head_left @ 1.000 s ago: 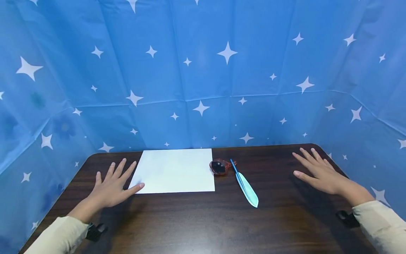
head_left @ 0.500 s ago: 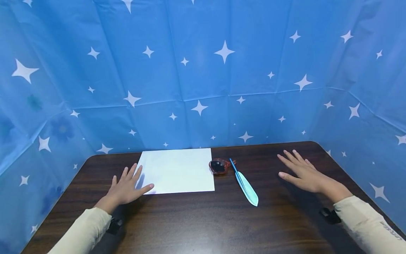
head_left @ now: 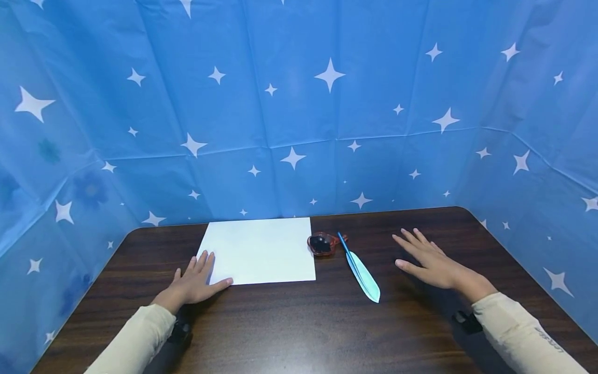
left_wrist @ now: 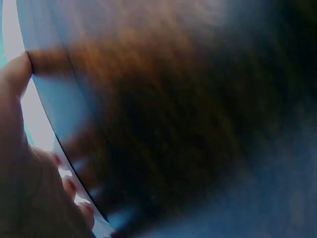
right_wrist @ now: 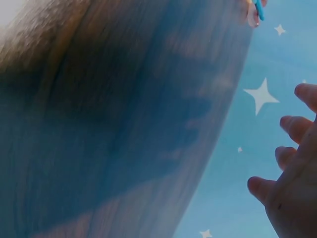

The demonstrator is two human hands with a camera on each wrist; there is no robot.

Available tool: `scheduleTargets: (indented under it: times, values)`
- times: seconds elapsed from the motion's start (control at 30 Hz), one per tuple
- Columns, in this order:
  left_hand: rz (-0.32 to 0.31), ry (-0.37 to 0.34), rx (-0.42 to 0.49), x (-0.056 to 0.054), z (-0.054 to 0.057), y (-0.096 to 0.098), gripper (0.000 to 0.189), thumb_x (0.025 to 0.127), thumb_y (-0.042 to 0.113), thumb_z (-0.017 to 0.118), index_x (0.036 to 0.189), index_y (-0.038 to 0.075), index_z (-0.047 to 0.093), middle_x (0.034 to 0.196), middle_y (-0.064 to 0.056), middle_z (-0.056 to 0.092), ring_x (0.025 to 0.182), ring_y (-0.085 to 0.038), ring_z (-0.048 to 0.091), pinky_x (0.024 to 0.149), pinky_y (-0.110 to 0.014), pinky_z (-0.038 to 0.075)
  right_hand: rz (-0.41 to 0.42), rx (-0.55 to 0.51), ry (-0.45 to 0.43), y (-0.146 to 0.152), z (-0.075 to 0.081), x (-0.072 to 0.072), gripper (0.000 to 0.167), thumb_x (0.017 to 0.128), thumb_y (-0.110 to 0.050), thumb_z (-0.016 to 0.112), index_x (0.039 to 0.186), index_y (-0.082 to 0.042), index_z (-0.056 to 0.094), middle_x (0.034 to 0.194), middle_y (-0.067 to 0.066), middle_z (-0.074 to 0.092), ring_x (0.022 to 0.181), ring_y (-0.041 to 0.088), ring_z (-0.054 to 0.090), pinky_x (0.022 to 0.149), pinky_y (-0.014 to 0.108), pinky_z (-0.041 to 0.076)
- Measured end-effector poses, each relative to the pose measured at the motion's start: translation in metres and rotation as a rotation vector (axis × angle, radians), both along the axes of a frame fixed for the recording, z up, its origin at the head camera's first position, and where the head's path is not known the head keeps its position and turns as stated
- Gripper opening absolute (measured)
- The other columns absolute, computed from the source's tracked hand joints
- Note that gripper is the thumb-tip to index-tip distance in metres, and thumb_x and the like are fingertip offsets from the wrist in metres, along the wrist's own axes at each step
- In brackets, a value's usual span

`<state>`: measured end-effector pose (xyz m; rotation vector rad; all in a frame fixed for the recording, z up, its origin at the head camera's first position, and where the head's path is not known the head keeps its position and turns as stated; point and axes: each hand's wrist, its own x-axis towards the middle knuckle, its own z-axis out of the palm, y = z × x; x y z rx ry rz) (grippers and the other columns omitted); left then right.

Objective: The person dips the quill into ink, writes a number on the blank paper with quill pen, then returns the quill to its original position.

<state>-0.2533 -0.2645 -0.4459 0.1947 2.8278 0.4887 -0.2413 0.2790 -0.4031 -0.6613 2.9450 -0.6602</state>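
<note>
My left hand [head_left: 192, 283] is at the near left corner of a white sheet of paper [head_left: 263, 249], fingers spread over its edge. In the left wrist view, the thumb [left_wrist: 15, 74] and fingertips lie at the sheet's border; whether they press on it I cannot tell. My right hand [head_left: 432, 266] hovers palm down over the table's right side, fingers extended, holding nothing. Between the hands lie reddish-brown sunglasses [head_left: 322, 243] with dark lenses, beside the paper's right edge. A feather-shaped pen [head_left: 363, 278], blue-shafted with a pale mint vane, lies slanted with its tip by the sunglasses.
The dark wooden table [head_left: 299, 327] has rounded far corners. A blue curtain [head_left: 299, 104] with white stars stands behind it and along both sides. Black wrist straps sit at both cuffs.
Both hands have moved inward and lower, the left one rightward to the paper's near corner, the right one leftward toward the feather pen. The paper, sunglasses and pen have stayed put.
</note>
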Motion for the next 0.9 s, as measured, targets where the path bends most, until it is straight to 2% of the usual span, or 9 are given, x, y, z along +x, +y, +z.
scheduleTargets:
  times: [0.13,0.27,0.37,0.67,0.9]
  values:
    - [0.01,-0.061,-0.006,0.001,-0.002,-0.002,0.109,0.084,0.075,0.042,0.153,-0.001,0.005,0.157,-0.026,-0.006,0.142,-0.048,-0.009,0.104,-0.071,-0.01,0.01,-0.009,0.005,-0.007,-0.002,-0.003,0.069,0.097,-0.045,0.05,0.151,-0.009,0.029,0.157,0.024,0.015,0.144,0.046,0.002,0.104,0.074,0.005]
    - [0.007,-0.064,-0.01,0.002,0.0,-0.001,0.108,0.085,0.074,0.042,0.153,-0.001,0.004,0.157,-0.026,-0.006,0.142,-0.048,-0.009,0.103,-0.072,-0.009,0.022,-0.02,0.002,-0.013,-0.005,-0.007,0.067,0.098,-0.045,0.049,0.152,-0.01,0.028,0.158,0.022,0.014,0.144,0.046,0.002,0.104,0.073,0.006]
    - [0.0,-0.065,-0.009,0.005,0.006,0.002,0.105,0.087,0.07,0.044,0.152,-0.004,0.005,0.157,-0.028,-0.005,0.141,-0.05,-0.008,0.103,-0.073,-0.006,0.04,-0.027,-0.002,-0.016,-0.008,-0.009,0.068,0.098,-0.045,0.049,0.152,-0.01,0.026,0.158,0.021,0.014,0.144,0.045,0.001,0.104,0.073,0.007]
    - [0.002,-0.077,-0.039,0.004,0.003,0.001,0.104,0.089,0.071,0.041,0.152,-0.002,0.004,0.157,-0.026,-0.006,0.142,-0.048,-0.007,0.104,-0.072,-0.005,0.086,-0.045,-0.042,-0.037,-0.015,-0.022,0.068,0.098,-0.045,0.048,0.152,-0.01,0.026,0.157,0.021,0.017,0.145,0.045,0.003,0.106,0.071,0.009]
    - [0.004,-0.091,-0.05,0.005,0.008,0.002,0.103,0.089,0.07,0.04,0.152,-0.003,0.003,0.157,-0.026,-0.006,0.142,-0.048,-0.008,0.105,-0.072,-0.004,0.143,-0.068,-0.094,-0.058,-0.018,-0.038,0.064,0.1,-0.043,0.046,0.151,-0.008,0.029,0.156,0.018,0.024,0.145,0.041,0.004,0.108,0.068,0.013]
